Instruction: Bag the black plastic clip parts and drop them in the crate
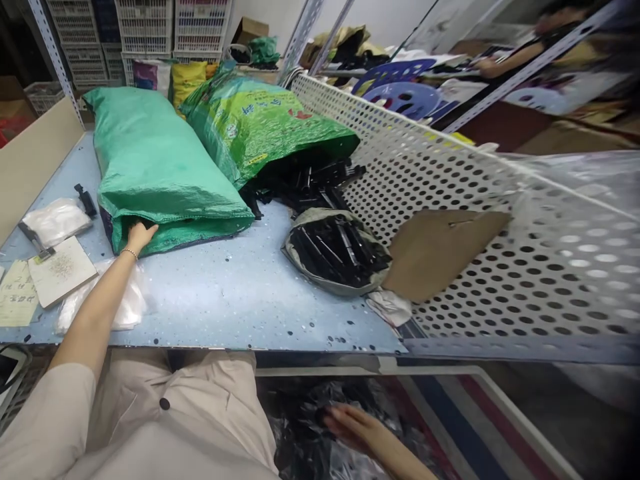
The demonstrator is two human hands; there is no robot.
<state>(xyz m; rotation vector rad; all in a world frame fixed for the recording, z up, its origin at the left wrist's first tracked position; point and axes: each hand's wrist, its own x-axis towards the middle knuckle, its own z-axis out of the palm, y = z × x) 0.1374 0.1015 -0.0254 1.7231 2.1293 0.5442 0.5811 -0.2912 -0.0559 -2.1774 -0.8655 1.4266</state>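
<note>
My left hand (140, 238) reaches into the mouth of a plain green woven sack (155, 153) lying on the blue tabletop. The sack's edge hides most of its fingers, so their grip cannot be told; one digit points right. Below the table's front edge, my right hand (353, 427) is somewhat blurred, its fingers stretched out to the left. It is over clear plastic bags with dark contents (305, 400) in a crate (480, 393). A dark spot shows at its fingertips; I cannot tell whether it is held.
A printed green sack (260, 120) spills black plastic parts (320, 180). More fill a grey-green cloth bag (295, 257) beside brown cardboard (440, 253). A perforated panel (480, 187) borders the right. Clear bags (130, 300), a white block (61, 270) and a note (19, 293) lie left. A person (530, 47) sits beyond.
</note>
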